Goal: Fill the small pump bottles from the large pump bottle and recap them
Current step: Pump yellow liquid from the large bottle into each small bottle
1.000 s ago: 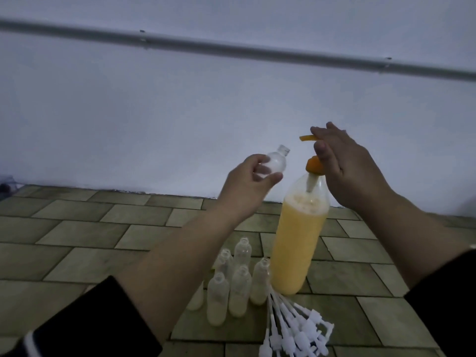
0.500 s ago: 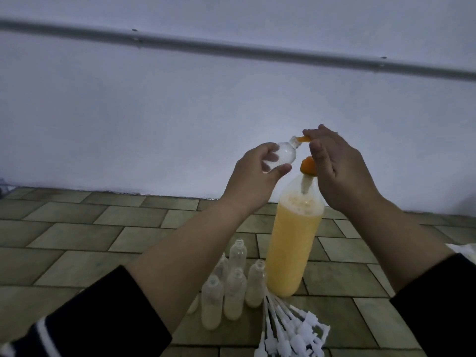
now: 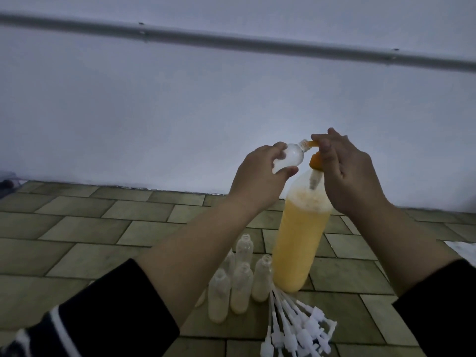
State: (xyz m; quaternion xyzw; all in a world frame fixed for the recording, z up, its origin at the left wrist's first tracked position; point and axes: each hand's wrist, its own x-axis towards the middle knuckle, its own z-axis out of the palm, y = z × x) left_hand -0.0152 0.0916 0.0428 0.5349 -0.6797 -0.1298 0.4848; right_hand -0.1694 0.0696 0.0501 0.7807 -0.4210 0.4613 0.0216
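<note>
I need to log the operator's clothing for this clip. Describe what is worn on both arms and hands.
Both hands, left hand and right hand, are bare: no gloves, and no rings or watch visible. Both forearms are bare too, with dark sleeves pushed up toward the elbows. The left sleeve is black with white stripes near its lower edge; the right sleeve looks plain black.

A plain pale wall (image 3: pixel 180 112) fills most of the view — dim, bluish light over it. A grey pipe (image 3: pixel 231 43) runs across it, slanting down rightward, above a floor (image 3: pixel 90 228) of staggered olive-brown tiles.
</note>
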